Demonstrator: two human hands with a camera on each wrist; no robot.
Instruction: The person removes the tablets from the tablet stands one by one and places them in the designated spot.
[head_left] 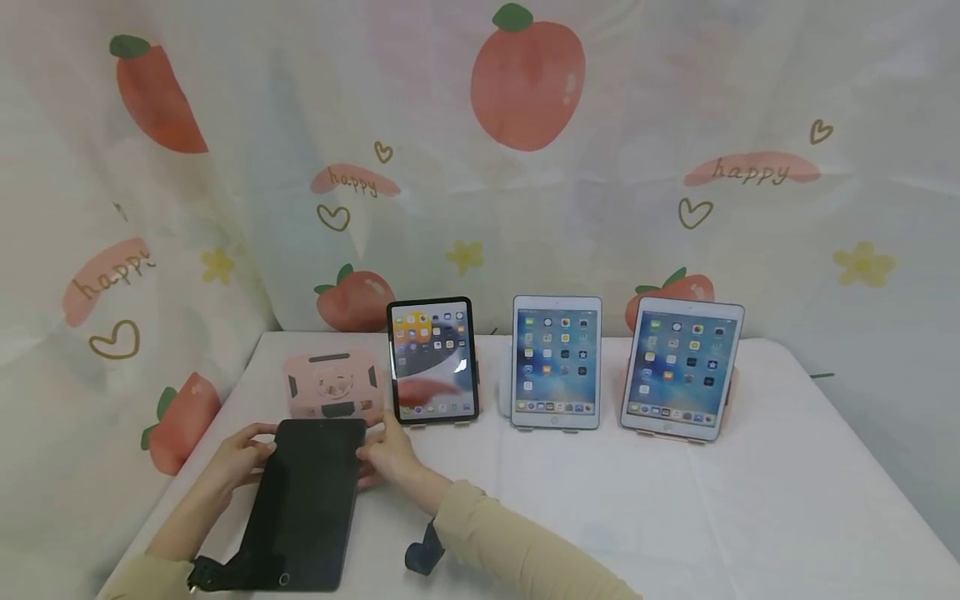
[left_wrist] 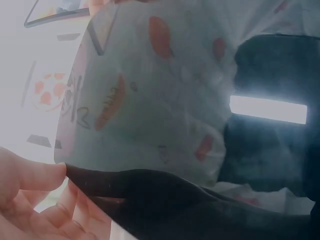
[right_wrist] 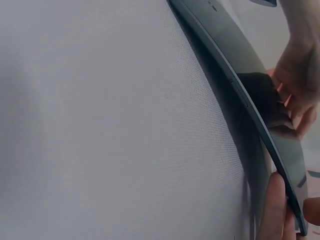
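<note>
Thumb and fingers of the left hand (head_left: 243,458) pinch the far left edge of a black, glass-faced rectangular tablet (head_left: 307,500). The right hand (head_left: 390,454) pinches the opposite edge, so the tablet sits between both hands, far end raised off the white cloth-covered worktop (head_left: 585,508), near end sloping down toward the body; whether that end touches is unclear. Best keep both pinches level, thumbs at the rim, and move evenly to avoid twisting it. Just beyond the hands is a pink rectangular panel with dark pads (head_left: 333,383), easily bumped. Farther right of the right hand stands a lit, black-framed tablet (head_left: 432,358); leave it room.
</note>
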